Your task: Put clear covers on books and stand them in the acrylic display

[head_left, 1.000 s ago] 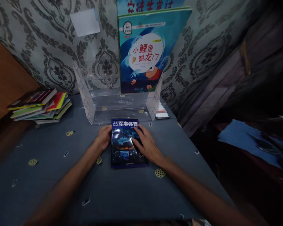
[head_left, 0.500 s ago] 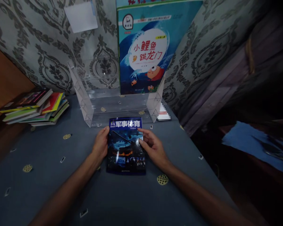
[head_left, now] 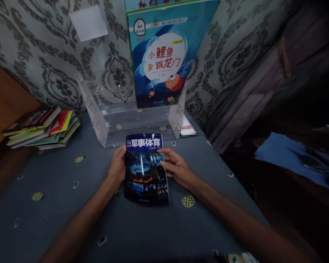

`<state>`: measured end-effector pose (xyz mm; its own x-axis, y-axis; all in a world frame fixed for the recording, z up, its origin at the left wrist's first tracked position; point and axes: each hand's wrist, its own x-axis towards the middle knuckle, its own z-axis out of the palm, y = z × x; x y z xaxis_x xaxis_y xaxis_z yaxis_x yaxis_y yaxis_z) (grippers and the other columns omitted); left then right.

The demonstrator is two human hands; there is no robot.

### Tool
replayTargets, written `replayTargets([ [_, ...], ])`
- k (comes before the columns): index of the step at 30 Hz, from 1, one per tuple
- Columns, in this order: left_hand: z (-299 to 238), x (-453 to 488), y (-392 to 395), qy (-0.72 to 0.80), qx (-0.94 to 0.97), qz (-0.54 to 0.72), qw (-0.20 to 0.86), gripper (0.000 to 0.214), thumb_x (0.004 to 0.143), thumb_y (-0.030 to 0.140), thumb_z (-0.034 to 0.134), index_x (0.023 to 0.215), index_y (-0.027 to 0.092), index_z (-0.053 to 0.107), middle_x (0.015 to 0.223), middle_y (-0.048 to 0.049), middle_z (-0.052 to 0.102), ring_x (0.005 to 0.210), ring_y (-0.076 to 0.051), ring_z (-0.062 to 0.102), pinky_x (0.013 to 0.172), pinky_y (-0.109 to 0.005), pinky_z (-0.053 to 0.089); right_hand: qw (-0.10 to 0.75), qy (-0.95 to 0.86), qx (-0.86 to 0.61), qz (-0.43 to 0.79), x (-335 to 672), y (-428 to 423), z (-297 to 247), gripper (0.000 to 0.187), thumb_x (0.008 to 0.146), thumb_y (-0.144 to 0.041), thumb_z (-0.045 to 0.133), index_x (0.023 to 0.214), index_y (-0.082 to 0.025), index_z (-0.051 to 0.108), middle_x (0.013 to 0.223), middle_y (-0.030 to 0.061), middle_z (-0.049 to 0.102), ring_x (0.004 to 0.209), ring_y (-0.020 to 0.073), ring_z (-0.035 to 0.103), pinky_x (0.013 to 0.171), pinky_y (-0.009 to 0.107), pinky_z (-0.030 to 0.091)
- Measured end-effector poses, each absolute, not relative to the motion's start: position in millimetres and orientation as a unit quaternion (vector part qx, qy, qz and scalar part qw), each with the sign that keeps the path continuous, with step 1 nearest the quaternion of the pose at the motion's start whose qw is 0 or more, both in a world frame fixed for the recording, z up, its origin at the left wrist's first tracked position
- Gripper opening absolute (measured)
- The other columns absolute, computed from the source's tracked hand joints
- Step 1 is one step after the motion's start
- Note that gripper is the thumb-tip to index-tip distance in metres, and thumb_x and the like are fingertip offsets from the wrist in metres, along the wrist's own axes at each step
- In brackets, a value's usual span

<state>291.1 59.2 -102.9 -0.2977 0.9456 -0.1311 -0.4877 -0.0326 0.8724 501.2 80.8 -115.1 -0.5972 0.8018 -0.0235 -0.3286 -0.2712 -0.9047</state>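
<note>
A dark blue book with white Chinese lettering and a military picture on its cover lies between my hands, slightly bowed. My left hand is closed on its left edge, with the fingers partly hidden behind it. At the right edge, my right hand pinches the book, thumb on the cover and index finger stretched along the upper part. Just beyond the book stands a clear acrylic tiered rack. A teal picture book with orange fish rests upright in the rack's right half, in front of another book.
A stack of books lies at the left of the patterned tablecloth. Behind the rack hangs patterned fabric with a white card on it. A blue cloth is at the right, and a colourful item shows at the bottom edge.
The camera view has shifted slightly. The blue book has tilted a little and its cover bows more, with both hands still on it. A colourful item has come into view at the bottom.
</note>
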Motion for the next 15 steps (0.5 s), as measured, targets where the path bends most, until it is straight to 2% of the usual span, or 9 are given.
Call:
replayTargets([
  [5,-94.6,290.6,58.3,0.453,0.287,0.684,0.495,0.039,0.066,0.05,0.087,0.082,0.018,0.072,0.08,0.0008,0.074,0.079,-0.017,0.068,0.076,-0.027,0.053,0.364,-0.483,-0.232,0.762,502.8,86.2,-118.4,0.04,0.081,-0.041,0.079,0.116,-0.029,0.062,0.077,-0.0049,0.057,0.05,0.0052,0.036,0.038,0.015,0.028],
  [10,-80.7,294.3,55.9,0.444,0.316,0.711,0.443,0.037,0.072,0.053,0.082,0.08,0.019,0.071,0.079,0.0015,0.072,0.075,-0.014,0.065,0.074,-0.024,0.052,0.395,-0.546,-0.225,0.704,504.4,90.0,-113.6,0.038,0.084,-0.043,0.075,0.117,-0.027,0.063,0.08,-0.0033,0.057,0.056,0.0079,0.044,0.041,0.018,0.043],
  [15,-67.4,300.5,49.9,0.5,0.272,0.741,0.355,0.041,0.084,0.061,0.069,0.087,0.02,0.072,0.086,-0.0009,0.074,0.093,-0.021,0.068,0.081,-0.029,0.055,0.452,-0.629,-0.238,0.586,506.4,87.6,-84.6,0.026,0.09,-0.046,0.067,0.107,-0.027,0.063,0.083,-0.0015,0.053,0.064,0.0117,0.046,0.049,0.022,0.047],
])
